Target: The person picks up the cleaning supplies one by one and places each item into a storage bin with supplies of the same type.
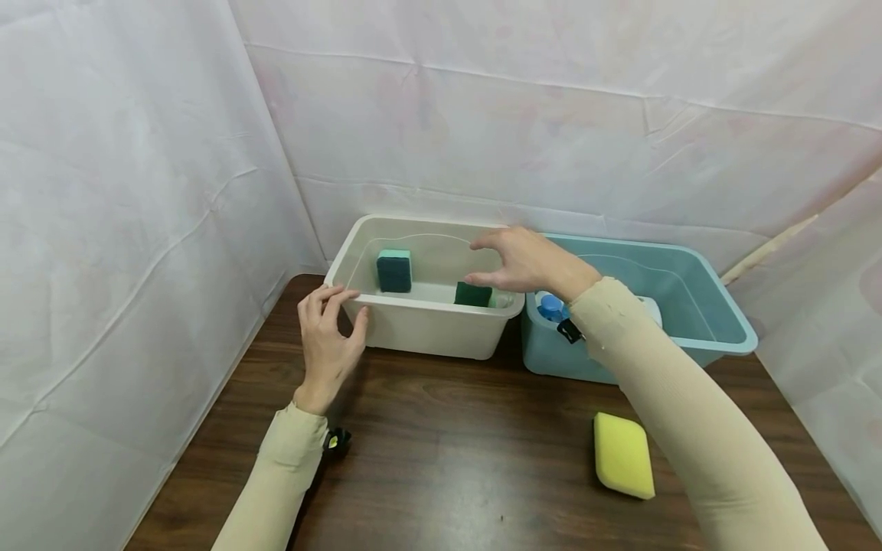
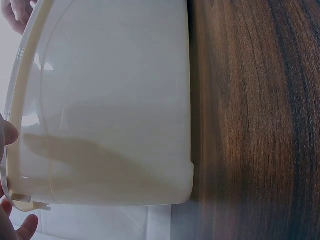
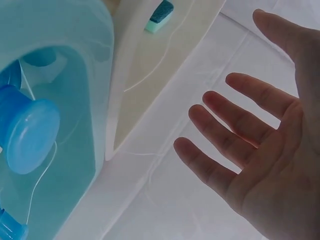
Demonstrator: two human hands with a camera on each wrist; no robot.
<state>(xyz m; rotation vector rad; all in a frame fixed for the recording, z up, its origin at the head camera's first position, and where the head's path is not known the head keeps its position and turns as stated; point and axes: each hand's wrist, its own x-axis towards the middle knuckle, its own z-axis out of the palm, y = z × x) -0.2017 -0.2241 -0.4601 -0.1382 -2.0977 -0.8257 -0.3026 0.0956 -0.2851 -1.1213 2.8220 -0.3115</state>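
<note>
My left hand (image 1: 329, 340) rests its fingertips on the front left corner of a cream plastic bin (image 1: 427, 330), with the thumb held apart from the fingers. Above the bin's right end hovers my right hand (image 1: 524, 262), fingers spread and nothing in it; the right wrist view shows its bare palm. Inside the bin, a green scouring sponge (image 1: 394, 272) stands on its edge toward the left. A second dark green sponge (image 1: 472, 295) is at the front right, partly hidden by the bin's front wall.
A blue bin (image 1: 717, 348) stands to the right of the cream one, holding containers with blue tops (image 3: 35, 135); my right forearm covers part of it. A yellow sponge (image 1: 623, 455) lies on the dark wooden table (image 1: 441, 444). White cloth (image 1: 441, 130) hangs behind and at both sides.
</note>
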